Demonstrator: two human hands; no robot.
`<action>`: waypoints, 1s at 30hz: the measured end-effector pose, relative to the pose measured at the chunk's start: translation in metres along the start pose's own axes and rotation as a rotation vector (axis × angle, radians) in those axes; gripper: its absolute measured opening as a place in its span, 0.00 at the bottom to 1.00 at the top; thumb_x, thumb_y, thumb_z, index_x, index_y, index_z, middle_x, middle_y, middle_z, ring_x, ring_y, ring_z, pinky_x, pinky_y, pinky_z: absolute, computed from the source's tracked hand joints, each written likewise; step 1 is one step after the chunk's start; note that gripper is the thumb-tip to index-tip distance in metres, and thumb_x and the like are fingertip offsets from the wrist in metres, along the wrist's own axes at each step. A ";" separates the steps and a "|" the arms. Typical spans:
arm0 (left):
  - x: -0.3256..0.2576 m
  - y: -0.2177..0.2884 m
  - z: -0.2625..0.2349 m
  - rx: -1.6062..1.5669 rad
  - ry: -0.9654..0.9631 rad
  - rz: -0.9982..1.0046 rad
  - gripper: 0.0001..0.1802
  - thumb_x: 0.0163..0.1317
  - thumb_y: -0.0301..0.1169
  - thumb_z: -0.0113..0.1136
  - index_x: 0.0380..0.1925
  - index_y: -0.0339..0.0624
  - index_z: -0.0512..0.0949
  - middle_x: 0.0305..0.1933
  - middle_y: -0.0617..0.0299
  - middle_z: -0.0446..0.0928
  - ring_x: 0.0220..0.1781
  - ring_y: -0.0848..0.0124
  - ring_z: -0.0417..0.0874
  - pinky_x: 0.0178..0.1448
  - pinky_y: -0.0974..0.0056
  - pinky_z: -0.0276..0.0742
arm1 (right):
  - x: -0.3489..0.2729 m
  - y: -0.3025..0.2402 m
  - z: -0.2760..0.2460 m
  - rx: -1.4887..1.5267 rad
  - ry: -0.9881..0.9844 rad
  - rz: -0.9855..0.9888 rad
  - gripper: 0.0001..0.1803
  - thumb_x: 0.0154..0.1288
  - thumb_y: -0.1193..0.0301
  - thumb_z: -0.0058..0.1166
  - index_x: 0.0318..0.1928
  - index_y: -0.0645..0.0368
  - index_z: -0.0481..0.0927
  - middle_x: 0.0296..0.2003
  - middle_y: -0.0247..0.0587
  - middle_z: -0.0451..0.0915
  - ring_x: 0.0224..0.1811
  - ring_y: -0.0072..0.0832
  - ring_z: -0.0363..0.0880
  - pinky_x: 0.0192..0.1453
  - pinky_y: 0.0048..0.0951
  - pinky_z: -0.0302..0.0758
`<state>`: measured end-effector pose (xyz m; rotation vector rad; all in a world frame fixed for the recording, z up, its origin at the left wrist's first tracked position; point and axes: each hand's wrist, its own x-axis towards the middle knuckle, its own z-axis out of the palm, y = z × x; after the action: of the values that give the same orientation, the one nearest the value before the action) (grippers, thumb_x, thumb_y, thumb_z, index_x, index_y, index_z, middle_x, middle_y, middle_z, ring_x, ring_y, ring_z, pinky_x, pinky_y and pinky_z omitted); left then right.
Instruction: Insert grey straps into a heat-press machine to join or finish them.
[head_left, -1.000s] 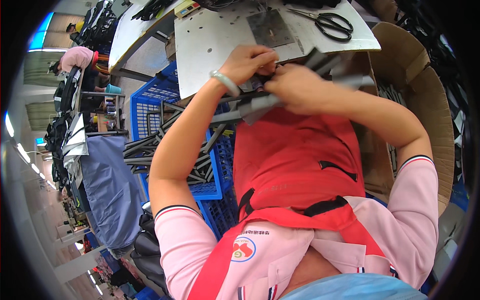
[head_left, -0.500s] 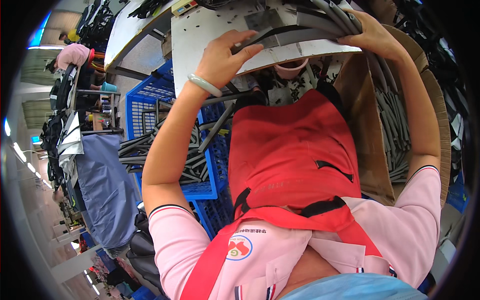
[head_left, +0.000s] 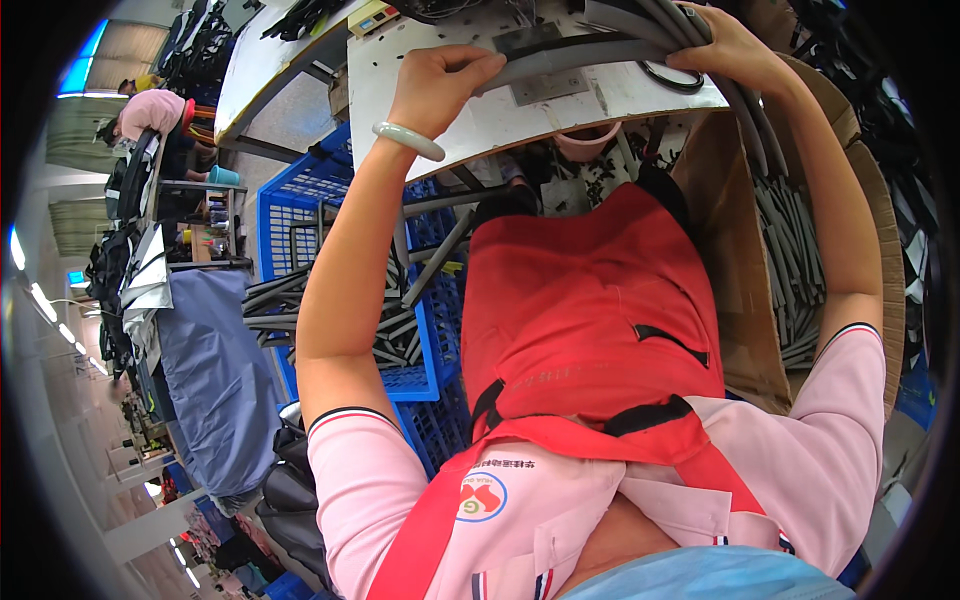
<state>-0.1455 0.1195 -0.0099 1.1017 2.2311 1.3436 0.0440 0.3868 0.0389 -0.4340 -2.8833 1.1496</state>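
My left hand (head_left: 440,88) pinches the end of a long grey strip (head_left: 590,52), its thumb and forefinger pressed together. That strip stretches in a shallow arc over the white worktable (head_left: 390,100), above a metal plate (head_left: 550,88) set in its top. At the other end my right hand (head_left: 735,52) is closed around a bundle of similar grey strips (head_left: 650,22), whose tails (head_left: 757,130) hang down toward a cardboard box. The strips look soft and bendable; their exact kind I cannot tell. A dark line runs along the stretched strip's upper edge.
Left of my lap stands a blue plastic crate (head_left: 432,385) with many grey strips (head_left: 400,335). The open cardboard box (head_left: 718,200) at right holds more strips (head_left: 795,260). Under the table edge sits a pink bucket (head_left: 588,143). Another person (head_left: 150,113) bends over at far left.
My left hand has closed from a looser grip into a pinch and moved slightly up. The strip between my hands has risen and straightened, uncovering the metal plate and a dark loop on the table.
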 end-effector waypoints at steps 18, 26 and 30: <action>0.042 -0.020 -0.007 -0.026 0.042 0.000 0.15 0.57 0.38 0.68 0.37 0.37 0.86 0.21 0.64 0.79 0.19 0.82 0.68 0.23 0.74 0.63 | 0.041 0.021 -0.006 0.017 0.084 -0.088 0.21 0.47 0.66 0.66 0.42 0.62 0.79 0.31 0.34 0.79 0.36 0.22 0.73 0.45 0.26 0.71; 0.032 -0.021 -0.007 -0.059 0.057 -0.046 0.15 0.58 0.38 0.67 0.38 0.38 0.86 0.21 0.64 0.79 0.19 0.82 0.68 0.24 0.73 0.63 | 0.027 0.016 -0.002 0.056 0.108 -0.061 0.23 0.47 0.67 0.66 0.44 0.63 0.79 0.33 0.36 0.80 0.38 0.24 0.73 0.47 0.26 0.71; 0.028 -0.017 -0.007 -0.076 0.028 -0.002 0.15 0.61 0.39 0.66 0.40 0.38 0.85 0.22 0.66 0.76 0.20 0.82 0.69 0.24 0.75 0.61 | 0.018 0.012 -0.004 0.109 0.114 -0.002 0.24 0.48 0.70 0.67 0.47 0.64 0.79 0.36 0.35 0.80 0.40 0.23 0.73 0.49 0.25 0.70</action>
<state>-0.1756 0.1319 -0.0173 1.0602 2.1808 1.4381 0.0305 0.4027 0.0320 -0.4761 -2.7088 1.2306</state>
